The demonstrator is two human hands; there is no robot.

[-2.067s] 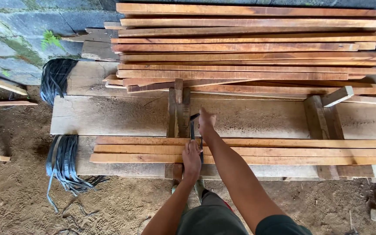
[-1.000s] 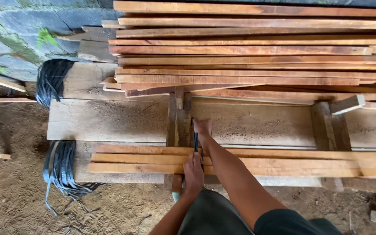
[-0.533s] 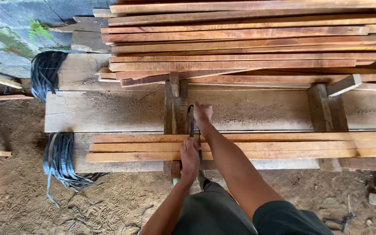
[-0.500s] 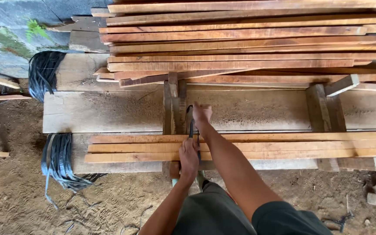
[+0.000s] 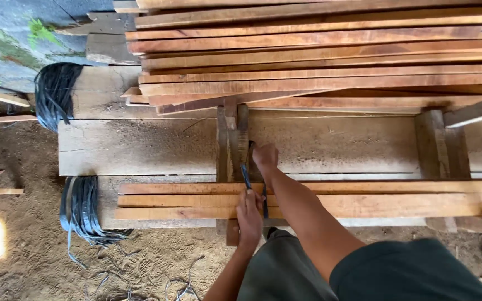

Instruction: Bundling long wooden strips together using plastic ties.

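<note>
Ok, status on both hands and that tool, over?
Left hand grips dark tool over near slats. Right hand pressed on plank. Nothing blocking.

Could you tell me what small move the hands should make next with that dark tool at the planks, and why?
Probably steady the tool before pressing: the left hand grips its near end over the planks, while the right hand rests at its far end on the bench. What the tool is, I cannot tell.
</note>
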